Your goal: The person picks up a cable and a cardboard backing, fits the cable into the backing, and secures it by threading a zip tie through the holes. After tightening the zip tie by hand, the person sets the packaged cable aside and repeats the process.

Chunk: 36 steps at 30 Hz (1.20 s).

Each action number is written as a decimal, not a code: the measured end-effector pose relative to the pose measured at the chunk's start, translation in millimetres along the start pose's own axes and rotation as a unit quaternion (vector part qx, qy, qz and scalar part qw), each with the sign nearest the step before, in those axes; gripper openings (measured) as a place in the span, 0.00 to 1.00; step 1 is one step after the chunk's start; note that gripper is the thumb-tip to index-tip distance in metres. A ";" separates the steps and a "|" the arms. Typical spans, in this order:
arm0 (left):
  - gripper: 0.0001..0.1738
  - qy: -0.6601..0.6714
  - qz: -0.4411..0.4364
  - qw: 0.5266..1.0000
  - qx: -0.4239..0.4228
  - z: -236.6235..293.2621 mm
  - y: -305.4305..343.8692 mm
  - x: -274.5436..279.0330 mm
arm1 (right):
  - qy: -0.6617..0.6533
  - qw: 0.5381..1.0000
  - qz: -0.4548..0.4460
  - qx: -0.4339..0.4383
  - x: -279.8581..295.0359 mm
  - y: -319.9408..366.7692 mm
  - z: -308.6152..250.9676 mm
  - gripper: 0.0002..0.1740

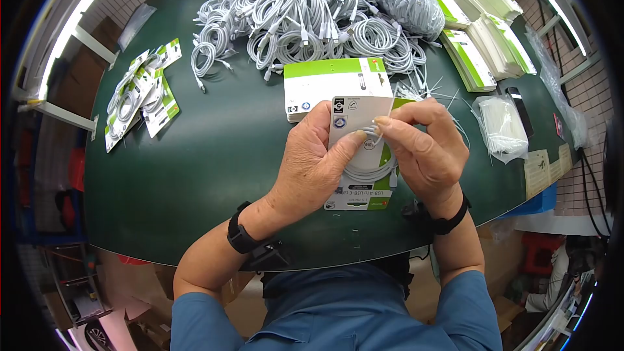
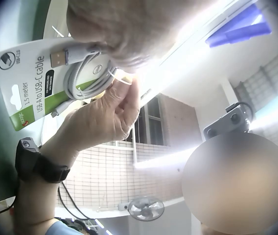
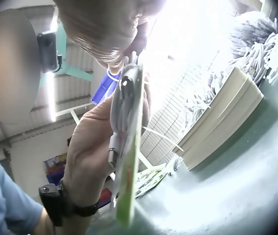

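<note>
Card [image 1: 351, 120]: here it is, centre of the action, above the dark green table [image 1: 195, 201], its "1.5 meter" and "USB-A to USB-C cable" end down towards 6 o'clock.
Cable [image 1: 370, 174]: grey, neatly coiled, lying against the front of that card, 2 plugs showing in the left wrist view.
Tie [image 2: 120, 80]: thin, white, looped at the coil's upper end!
Left hand [image 1: 311, 149]: clamped on the card from 9 o'clock, thumb pressed to the front, fingers round behind.
Right hand [image 1: 429, 146]: in from 3 o'clock, thumb and forefinger together, pinching the tie.
Stack [image 1: 335, 84]: more cards, 11 o'clock, just beyond the held card.
Heap [image 1: 292, 10]: a great tangle of grey cables, 12 o'clock.
Packs [image 1: 130, 101]: cards bearing coiled cables, overlapping at 10 o'clock, well apart from both hands.
Piles [image 1: 469, 58]: white-and-green cards, 2 o'clock.
Bag [image 1: 504, 133]: clear, white strips inside, 3 o'clock, a dark phone [image 1: 519, 110] just beside it.
</note>
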<state>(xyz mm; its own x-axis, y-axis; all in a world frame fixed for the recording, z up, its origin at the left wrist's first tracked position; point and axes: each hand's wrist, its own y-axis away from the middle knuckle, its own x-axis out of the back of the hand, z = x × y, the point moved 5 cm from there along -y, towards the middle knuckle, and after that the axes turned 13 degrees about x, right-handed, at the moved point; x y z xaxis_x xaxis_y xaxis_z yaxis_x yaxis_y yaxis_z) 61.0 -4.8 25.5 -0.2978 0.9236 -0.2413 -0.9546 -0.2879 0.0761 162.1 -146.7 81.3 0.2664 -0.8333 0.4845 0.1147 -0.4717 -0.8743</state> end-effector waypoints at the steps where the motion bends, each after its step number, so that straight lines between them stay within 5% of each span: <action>1: 0.23 0.005 0.000 1.000 -0.007 -0.3 0.0 -0.1 | 0.009 1.000 -0.013 0.009 1.9 0.2 -1.9 0.22; 36: 0.16 0.024 0.031 0.998 -0.048 2.9 2.0 -0.6 | -0.015 0.999 0.034 0.014 0.7 6.6 -4.8 0.20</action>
<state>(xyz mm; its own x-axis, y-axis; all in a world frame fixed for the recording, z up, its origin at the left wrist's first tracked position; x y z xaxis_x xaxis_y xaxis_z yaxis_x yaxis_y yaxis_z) 59.3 -5.1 28.7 -0.3538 0.8909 -0.2849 -0.9294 -0.3690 0.0002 158.4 -151.8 76.1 0.3026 -0.8536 0.4240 0.1220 -0.4065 -0.9055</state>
